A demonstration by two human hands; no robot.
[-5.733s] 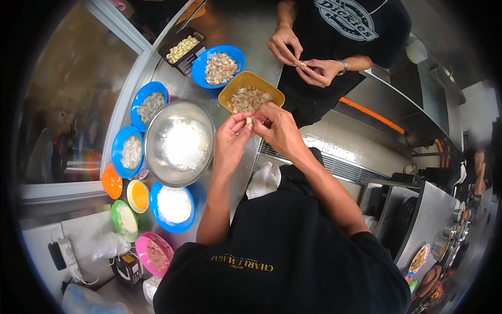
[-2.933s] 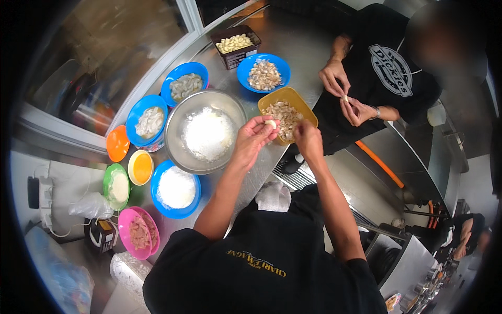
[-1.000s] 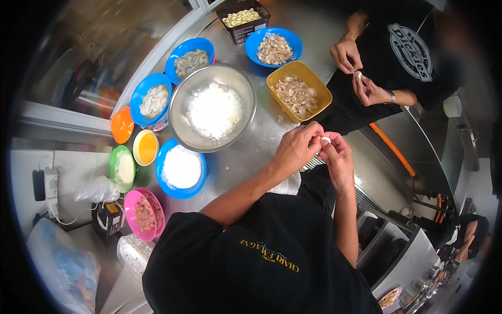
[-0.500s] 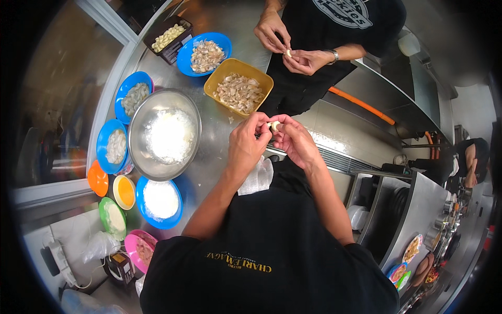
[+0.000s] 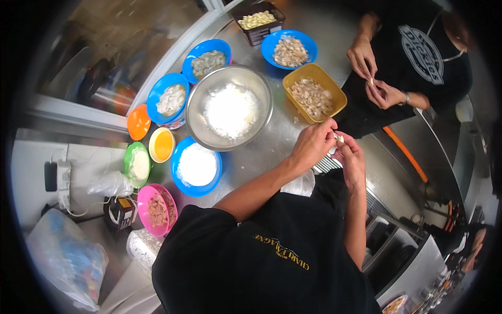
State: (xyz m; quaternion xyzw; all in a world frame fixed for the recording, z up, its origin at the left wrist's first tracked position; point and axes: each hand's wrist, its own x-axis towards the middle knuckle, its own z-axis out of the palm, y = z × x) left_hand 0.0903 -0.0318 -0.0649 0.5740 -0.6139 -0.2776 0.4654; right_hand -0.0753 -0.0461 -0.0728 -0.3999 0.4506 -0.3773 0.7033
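Both hands meet over the table's edge, just in front of a yellow tub [image 5: 341, 102] of papery garlic skins. A small pale garlic clove [image 5: 340, 139] is pinched between them. My left hand [image 5: 314, 142] has its fingertips closed on the clove from the left. From the right, my right hand [image 5: 352, 161] grips it with thumb and curled fingers, partly hiding it. Behind the tub, a blue bowl [image 5: 312, 48] holds unpeeled garlic cloves. Beside that bowl, a dark box [image 5: 260, 36] contains peeled cloves.
A steel bowl [image 5: 265, 123] of white powder stands left of my hands. Around it are blue bowls of shrimp and white powder, an orange bowl [image 5: 138, 122], a yellow-filled cup, and pink bowls [image 5: 142, 209] of meat. Across the corner, another person's hands [image 5: 384, 95] hold a small clove.
The view has turned, so the table and bowls sit farther right in the picture. Both my hands stay together at the clove, with the fingers slightly shifted.
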